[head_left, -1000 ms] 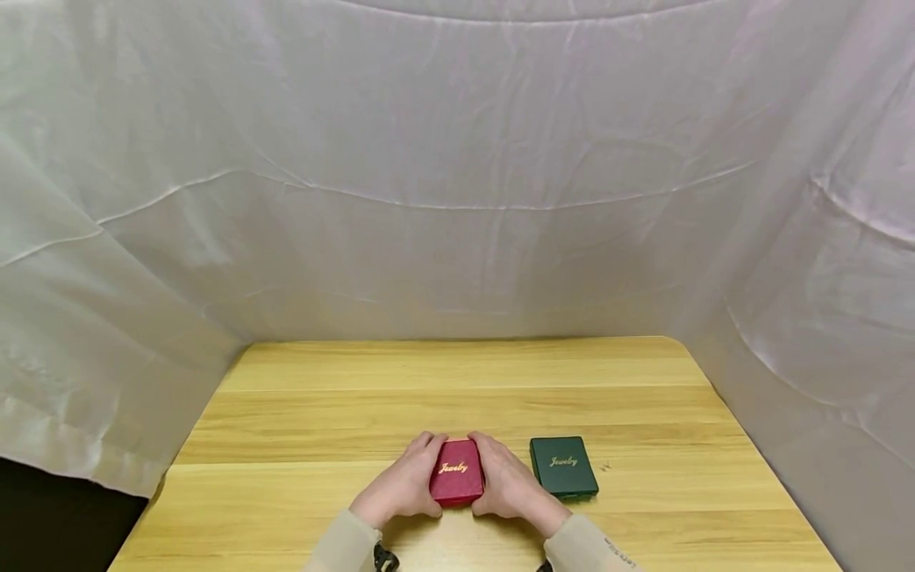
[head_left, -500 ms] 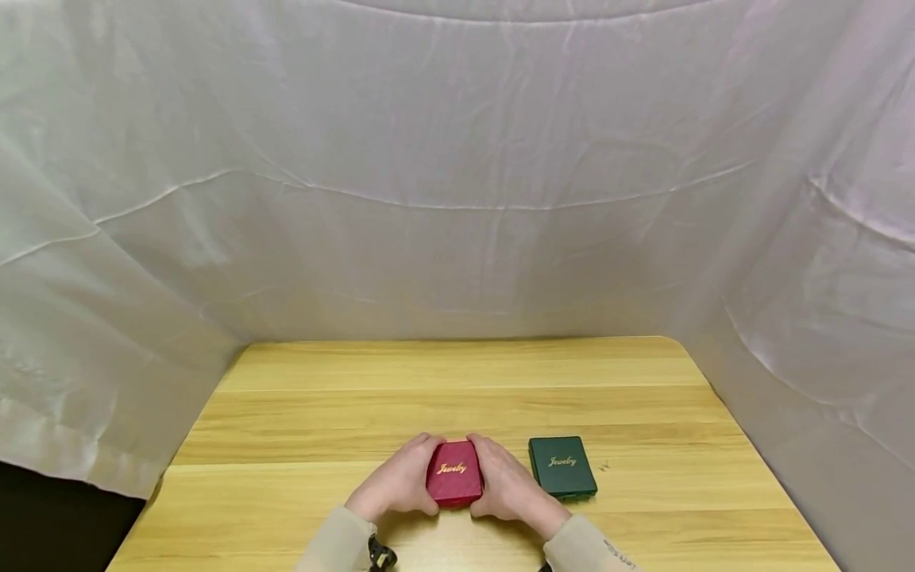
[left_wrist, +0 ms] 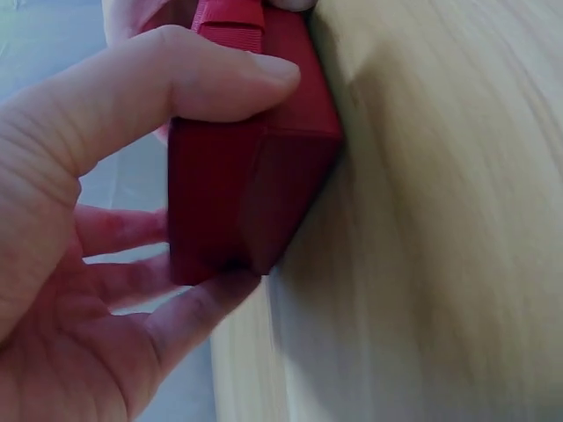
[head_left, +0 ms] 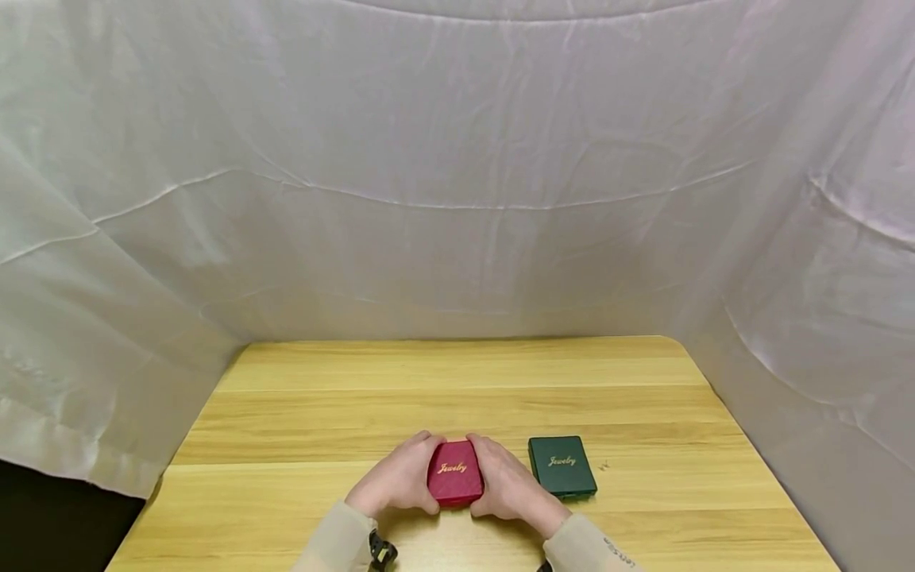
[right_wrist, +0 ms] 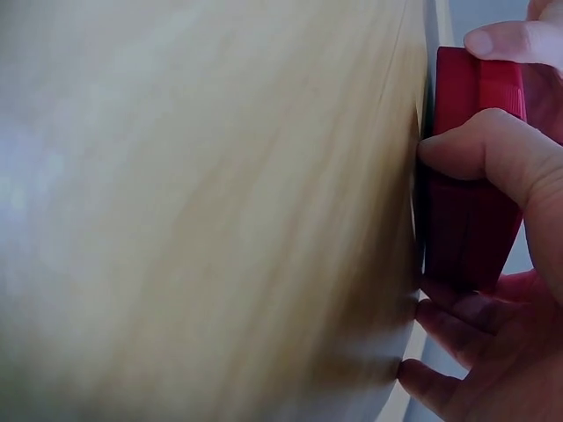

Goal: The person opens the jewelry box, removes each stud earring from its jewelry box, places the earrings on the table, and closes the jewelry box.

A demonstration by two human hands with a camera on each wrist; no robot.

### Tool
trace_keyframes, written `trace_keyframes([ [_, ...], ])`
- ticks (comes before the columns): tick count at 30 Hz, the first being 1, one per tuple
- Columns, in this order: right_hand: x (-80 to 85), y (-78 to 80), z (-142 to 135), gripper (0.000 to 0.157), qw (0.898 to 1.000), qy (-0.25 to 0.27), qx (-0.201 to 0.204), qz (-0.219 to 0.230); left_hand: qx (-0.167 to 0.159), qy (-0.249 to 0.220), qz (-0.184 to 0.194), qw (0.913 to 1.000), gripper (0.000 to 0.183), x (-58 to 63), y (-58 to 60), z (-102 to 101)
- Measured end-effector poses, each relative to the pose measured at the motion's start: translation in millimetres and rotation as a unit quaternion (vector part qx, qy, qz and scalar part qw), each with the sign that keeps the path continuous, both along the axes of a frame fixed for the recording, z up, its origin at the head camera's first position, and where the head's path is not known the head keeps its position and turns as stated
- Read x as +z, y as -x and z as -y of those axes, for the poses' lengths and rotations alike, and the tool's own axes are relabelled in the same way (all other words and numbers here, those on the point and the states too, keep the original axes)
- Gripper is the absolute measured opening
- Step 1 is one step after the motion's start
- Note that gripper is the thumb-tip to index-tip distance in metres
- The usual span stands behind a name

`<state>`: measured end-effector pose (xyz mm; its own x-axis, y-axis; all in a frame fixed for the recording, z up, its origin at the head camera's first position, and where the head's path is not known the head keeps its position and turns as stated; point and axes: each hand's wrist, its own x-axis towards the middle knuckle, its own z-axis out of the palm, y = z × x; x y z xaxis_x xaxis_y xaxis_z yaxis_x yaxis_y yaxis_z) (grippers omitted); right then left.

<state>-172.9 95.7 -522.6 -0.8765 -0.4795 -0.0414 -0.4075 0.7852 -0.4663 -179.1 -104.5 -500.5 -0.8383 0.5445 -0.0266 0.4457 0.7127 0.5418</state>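
Note:
A small red jewelry box [head_left: 455,470] with gold "Jewelry" lettering sits lid down-closed on the wooden table, lettering facing up. My left hand [head_left: 402,477] grips its left side, thumb at the front corner and fingers curving round the far one. On the opposite side, my right hand [head_left: 504,481] grips it the same way. In the left wrist view, a ribbed red ribbon tab [left_wrist: 230,22] shows on the box's front. Part of the box's sides is covered by the fingers. The right wrist view has the box [right_wrist: 466,229] standing close against the tabletop [right_wrist: 220,220].
A dark green jewelry box [head_left: 562,466] with matching gold lettering lies just right of my right hand. Small dark marks [head_left: 604,465] show on the table [head_left: 286,405] beside it. Pale grey cloth [head_left: 457,254] hangs behind the table and along both sides.
My left hand and sleeve have shifted very slightly left. Both hands keep their hold on the red jewelry box, which stays nearly in place.

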Motion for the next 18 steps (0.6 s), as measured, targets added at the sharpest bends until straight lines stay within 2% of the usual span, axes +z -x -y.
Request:
trace_keyframes([
  [10, 1.4, 0.7, -0.1, 0.106, 1.0, -0.006, -0.001, -0.007, -0.005, -0.029, -0.034, 0.999, 0.092, -3.6, -2.9, 1.8],
  [18, 2.7, -0.1, 1.0, 0.106, 1.0, -0.008, 0.005, -0.004, -0.001, 0.0, -0.012, 0.9999, 0.09, 0.9, -1.3, 3.8],
])
